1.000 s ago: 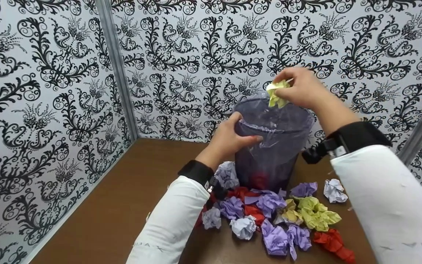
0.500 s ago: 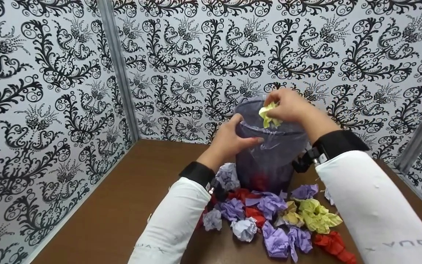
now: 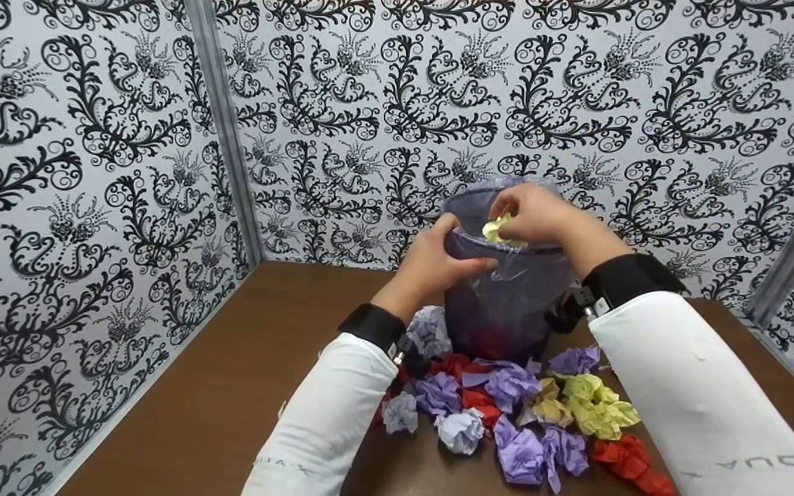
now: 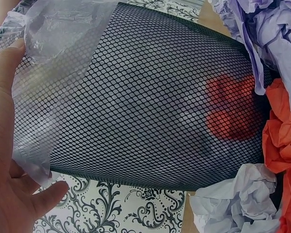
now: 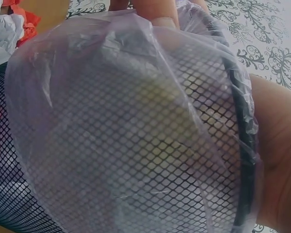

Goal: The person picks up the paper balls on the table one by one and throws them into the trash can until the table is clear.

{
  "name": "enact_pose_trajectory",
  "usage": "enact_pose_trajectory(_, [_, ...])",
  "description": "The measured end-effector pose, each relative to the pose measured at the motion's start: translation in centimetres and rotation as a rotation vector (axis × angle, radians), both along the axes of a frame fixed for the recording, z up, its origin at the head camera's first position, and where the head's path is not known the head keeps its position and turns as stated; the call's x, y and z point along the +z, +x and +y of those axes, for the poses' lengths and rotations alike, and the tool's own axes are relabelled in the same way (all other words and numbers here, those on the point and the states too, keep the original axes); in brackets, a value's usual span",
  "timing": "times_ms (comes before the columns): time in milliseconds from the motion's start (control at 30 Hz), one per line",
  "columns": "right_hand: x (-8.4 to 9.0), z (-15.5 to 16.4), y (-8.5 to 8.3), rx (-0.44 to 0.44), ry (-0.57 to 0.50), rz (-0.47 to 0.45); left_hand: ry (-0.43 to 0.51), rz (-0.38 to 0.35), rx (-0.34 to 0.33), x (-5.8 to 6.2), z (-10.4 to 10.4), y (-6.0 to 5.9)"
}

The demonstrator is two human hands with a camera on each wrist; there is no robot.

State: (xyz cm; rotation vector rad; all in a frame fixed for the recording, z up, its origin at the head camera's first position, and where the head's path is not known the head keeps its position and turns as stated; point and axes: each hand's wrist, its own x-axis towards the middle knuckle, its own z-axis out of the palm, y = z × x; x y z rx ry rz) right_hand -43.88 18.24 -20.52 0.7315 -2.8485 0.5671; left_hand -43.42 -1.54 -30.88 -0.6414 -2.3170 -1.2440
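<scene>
From the head view, we see our right hand [image 3: 535, 213] pinching a yellow paper ball [image 3: 497, 231] just inside the top of the mesh bin [image 3: 504, 303]. The ball sits under our fingertips, and the bin's open mouth is right below it. Our left hand [image 3: 435, 265] curls round the bin's near rim.

In the left wrist view, our fingers [image 4: 7, 63] press the plastic liner [image 4: 48, 73] against the mesh.

In the right wrist view, the yellow ball [image 5: 160, 104] shows faintly through the liner, inside the bin. More paper balls [image 3: 507, 413] lie on the table [image 3: 231, 386].
</scene>
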Motion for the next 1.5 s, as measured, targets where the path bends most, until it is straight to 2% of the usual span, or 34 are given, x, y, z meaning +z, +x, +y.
enact_pose_trajectory(233, [-0.5,0.4,0.1,0.022,-0.016,-0.037,0.003,0.003,-0.006,-0.1,0.0,-0.1])
enact_pose_trajectory(467, [0.5,1.3,1.3,0.035,0.004,-0.019,0.007,-0.001,-0.009,0.0,0.0,-0.1])
enact_pose_trajectory(600, [1.3,2.6,2.5,0.029,0.017,0.021,0.001,0.004,0.008,0.0,-0.1,0.0])
enact_pose_trajectory(767, [1.9,5.4,4.3,0.001,0.000,0.085,0.013,-0.013,-0.003,0.1,0.0,0.0])
enact_pose_trajectory(933, [1.4,9.3,5.2,-0.023,-0.034,0.217,0.026,-0.043,-0.003,0.0,0.1,0.0])
enact_pose_trajectory(1033, [0.5,11.7,5.3,-0.046,-0.070,0.274,0.026,-0.053,0.004,0.1,0.1,0.1])
enact_pose_trajectory(1200, [-1.9,15.0,5.1,-0.120,-0.109,0.222,0.029,-0.065,0.001,0.1,0.1,0.2])
enact_pose_trajectory(1367, [-6.2,17.7,4.5,-0.147,-0.113,0.137,0.033,-0.077,0.002,0.2,0.1,0.3])
enact_pose_trajectory(1500, [-10.1,19.5,4.2,-0.128,-0.125,0.134,0.045,-0.085,-0.017,0.2,0.3,0.3])
